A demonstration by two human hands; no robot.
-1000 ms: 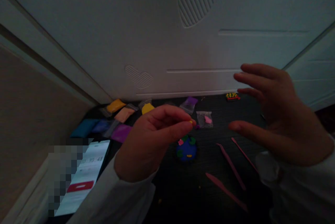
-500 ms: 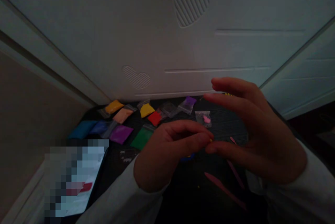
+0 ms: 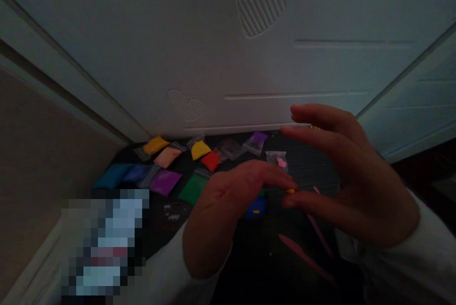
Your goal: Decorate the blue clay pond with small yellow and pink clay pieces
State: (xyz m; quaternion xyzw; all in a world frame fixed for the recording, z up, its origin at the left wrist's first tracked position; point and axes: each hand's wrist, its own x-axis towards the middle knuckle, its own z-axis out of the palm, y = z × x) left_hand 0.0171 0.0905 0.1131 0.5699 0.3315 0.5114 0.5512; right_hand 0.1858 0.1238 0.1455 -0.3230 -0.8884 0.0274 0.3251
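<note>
A tiny piece of yellow clay sits between the fingertips of my left hand and the thumb of my right hand. My left fingers are together and bent over the piece from above. From below, the right thumb touches it, while the other right fingers are spread well apart in the air. Partly hidden under my left hand is a blue clay shape with a small yellow strip on it and a bit of green behind.
Bags of coloured clay lie along the back, among them green, purple, red and pink. Pink modelling tools rest at the front right. A lit, blurred screen stands left. A white panel rises behind.
My left thumb has drawn back from the fingertips, and the yellow clay shows more. More of the blue shape is uncovered. My right hand has shifted slightly right.
</note>
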